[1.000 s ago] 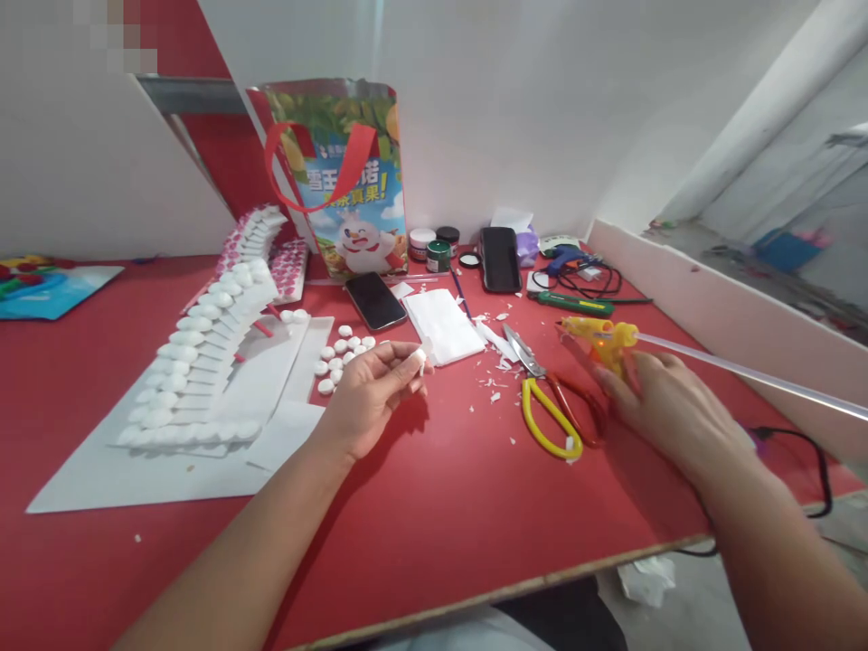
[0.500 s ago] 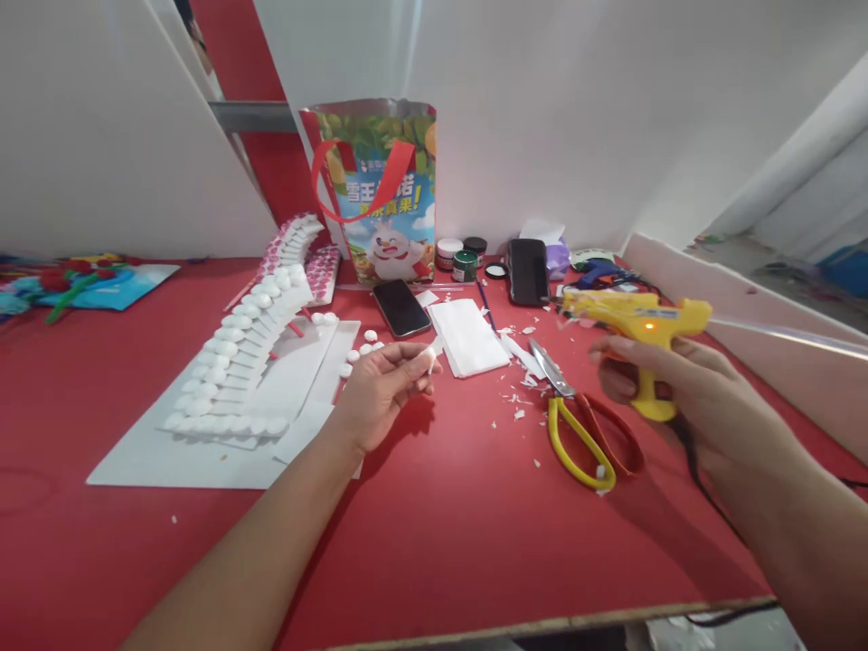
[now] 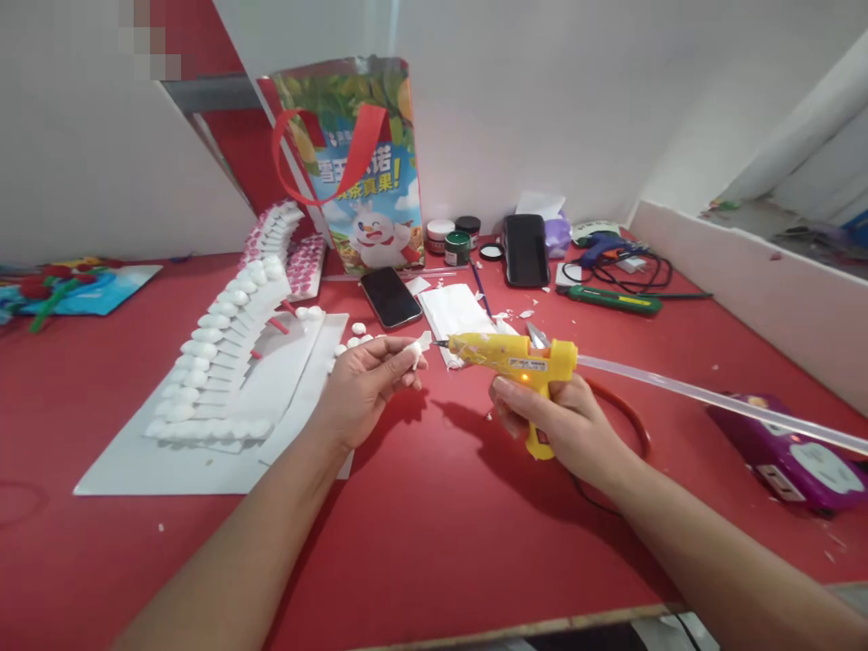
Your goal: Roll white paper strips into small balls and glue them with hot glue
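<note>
Between thumb and fingers, my left hand [image 3: 372,384] pinches a small white piece [image 3: 419,349] with a flat paper-like tab pointing right. My right hand [image 3: 560,416] is wrapped round the handle of a yellow glue gun [image 3: 502,354], whose orange light is on. The gun's metal nozzle is right beside the tab; whether they touch I cannot tell. A clear glue stick [image 3: 678,389] sticks out of the gun's back. Left of my hands, a curved row of white rounded pieces [image 3: 215,336] with flat tabs lies on white board [image 3: 115,470].
Scissors [image 3: 538,336] lie partly hidden behind the gun. Farther back are a phone [image 3: 391,298], a colourful bag [image 3: 366,172], small jars [image 3: 457,246], a dark phone-like object [image 3: 526,251], white paper [image 3: 456,310] and a green-handled tool [image 3: 614,299]. A purple power strip [image 3: 790,448] sits at right.
My right hand has brought the glue gun left, up to the white piece in my left hand. The view has shifted, and the green-handled tool and purple power strip now show.
</note>
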Available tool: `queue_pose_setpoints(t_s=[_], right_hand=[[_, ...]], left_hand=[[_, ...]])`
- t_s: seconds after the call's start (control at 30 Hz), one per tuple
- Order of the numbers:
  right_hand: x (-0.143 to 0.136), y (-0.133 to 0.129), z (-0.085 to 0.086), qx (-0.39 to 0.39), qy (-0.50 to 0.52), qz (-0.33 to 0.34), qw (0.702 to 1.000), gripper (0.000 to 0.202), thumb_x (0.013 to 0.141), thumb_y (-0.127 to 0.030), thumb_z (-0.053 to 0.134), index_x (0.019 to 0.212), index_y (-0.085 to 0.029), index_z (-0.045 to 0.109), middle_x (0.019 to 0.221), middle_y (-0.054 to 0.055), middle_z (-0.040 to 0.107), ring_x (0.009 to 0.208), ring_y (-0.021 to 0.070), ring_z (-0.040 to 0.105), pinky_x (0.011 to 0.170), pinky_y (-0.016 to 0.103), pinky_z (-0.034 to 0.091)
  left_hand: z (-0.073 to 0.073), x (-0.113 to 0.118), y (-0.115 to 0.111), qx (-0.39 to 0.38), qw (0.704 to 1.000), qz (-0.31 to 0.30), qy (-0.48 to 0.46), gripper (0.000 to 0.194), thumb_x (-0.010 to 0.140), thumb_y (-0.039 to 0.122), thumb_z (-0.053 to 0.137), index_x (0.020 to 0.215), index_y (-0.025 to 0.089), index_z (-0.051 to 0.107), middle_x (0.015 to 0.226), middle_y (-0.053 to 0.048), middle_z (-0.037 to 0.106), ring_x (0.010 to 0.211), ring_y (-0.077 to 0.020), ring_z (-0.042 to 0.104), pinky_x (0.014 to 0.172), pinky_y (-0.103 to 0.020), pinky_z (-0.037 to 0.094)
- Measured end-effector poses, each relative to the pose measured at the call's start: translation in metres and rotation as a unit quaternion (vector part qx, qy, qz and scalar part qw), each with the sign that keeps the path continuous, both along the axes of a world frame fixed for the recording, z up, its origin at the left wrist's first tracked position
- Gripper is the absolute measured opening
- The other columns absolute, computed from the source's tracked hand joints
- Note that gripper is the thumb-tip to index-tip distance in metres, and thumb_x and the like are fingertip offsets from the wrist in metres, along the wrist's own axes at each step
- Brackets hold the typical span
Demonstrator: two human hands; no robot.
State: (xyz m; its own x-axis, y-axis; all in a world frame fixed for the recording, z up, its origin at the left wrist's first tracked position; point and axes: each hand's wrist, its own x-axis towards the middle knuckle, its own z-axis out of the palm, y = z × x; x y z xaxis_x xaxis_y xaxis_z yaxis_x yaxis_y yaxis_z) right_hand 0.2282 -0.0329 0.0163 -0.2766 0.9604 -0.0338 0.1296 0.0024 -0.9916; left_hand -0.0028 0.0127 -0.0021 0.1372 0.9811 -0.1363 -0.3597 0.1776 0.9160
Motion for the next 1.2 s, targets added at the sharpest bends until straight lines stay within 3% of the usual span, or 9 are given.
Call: queue_pose_setpoints(t_s=[0.47,0.9,1.2], right_hand=[[0.0007,-0.0011,-0.0068,0.046,-0.092,-0.006,0.995,0.048,0.097,-0.055,0.055,0.066,-0.019,0.050,0.057,-0.003,0.051,0.053,0.0109,0.047,0.053,0.026,0.036],[-0.0005,-0.0036,-0.0059,0.022,-0.096,-0.015,0.995,0.044,0.094,-0.058,0.059,0.073,-0.019,0.053,0.059,-0.004,0.049,0.052,0.0102,0.044,0.048,0.024,0.033],[0.0018,-0.0015,-0.0062,0.067,-0.116,-0.034,0.990,0.047,0.097,-0.054,0.056,0.066,-0.020,0.050,0.055,-0.003,0.050,0.051,0.0110,0.047,0.051,0.026,0.036]], left_hand=[[0.0035,0.0049,-0.0048,0.017,0.999,-0.010,0.050,0.033,0.066,0.033,0.091,0.086,0.013,0.074,0.072,-0.002,0.070,0.058,-0.0089,0.060,0.063,-0.025,0.052],[0.0067,0.0055,-0.0044,0.002,1.000,0.005,0.026,0.035,0.064,0.033,0.093,0.085,0.013,0.074,0.074,-0.002,0.072,0.057,-0.0079,0.060,0.063,-0.025,0.056],[0.0056,0.0057,-0.0049,0.001,0.999,-0.004,0.043,0.035,0.063,0.032,0.092,0.085,0.013,0.073,0.070,-0.001,0.070,0.058,-0.0094,0.062,0.063,-0.024,0.053]])
